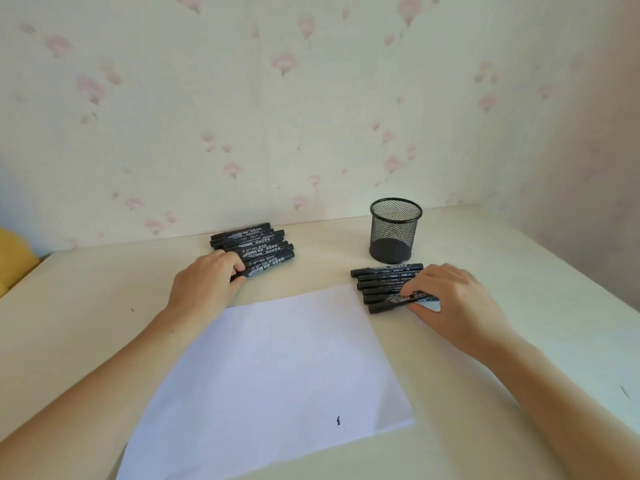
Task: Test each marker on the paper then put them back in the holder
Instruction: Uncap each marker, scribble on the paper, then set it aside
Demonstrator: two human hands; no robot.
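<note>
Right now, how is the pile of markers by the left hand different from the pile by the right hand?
The left pile lies near the wall, far from the mesh holder; the right pile lies just in front of the holder. The left pile's markers slant; the right pile's lie nearly level. The left hand grips the left pile's nearest marker; the right hand pinches a marker in the right pile. Both piles hold capped black markers lying on the table.

Cream table [104, 323]: paper [277, 375], two marker piles [252, 247] [384, 287], mesh holder [394, 233]

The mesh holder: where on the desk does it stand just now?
In the head view, the mesh holder stands upright at the desk's far right, near the wall, just behind the right-hand row of markers.
</note>
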